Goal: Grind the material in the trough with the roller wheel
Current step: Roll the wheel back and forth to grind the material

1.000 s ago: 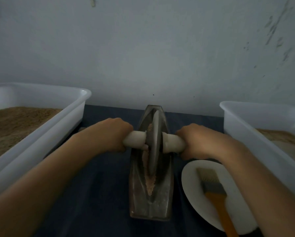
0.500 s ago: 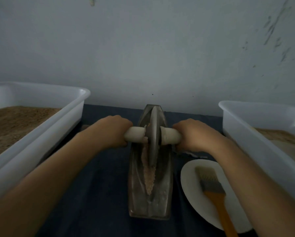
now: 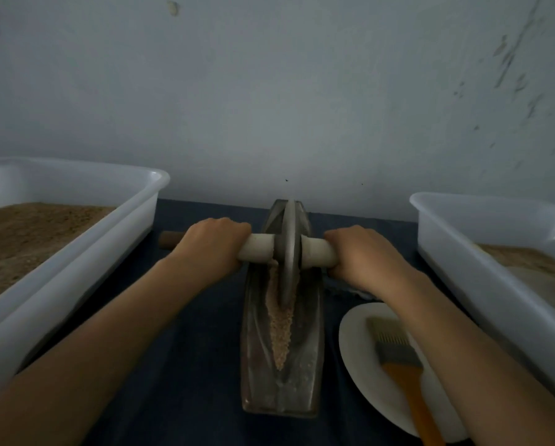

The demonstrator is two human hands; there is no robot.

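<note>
A long grey metal trough lies lengthwise on the dark table in front of me. A strip of tan crushed material fills its groove in the near half. The grey roller wheel stands upright in the far part of the trough, on a pale axle handle. My left hand grips the left end of the handle, my right hand the right end. A brown tip of the axle sticks out past my left hand.
A white plastic tub holding brown powder stands at the left, another white tub at the right. A white plate with an orange-handled brush lies near right of the trough. A pale wall rises just behind.
Both hands have pushed the roller wheel away from me along the trough, toward its far end. More of the crushed material in the near half now shows.
</note>
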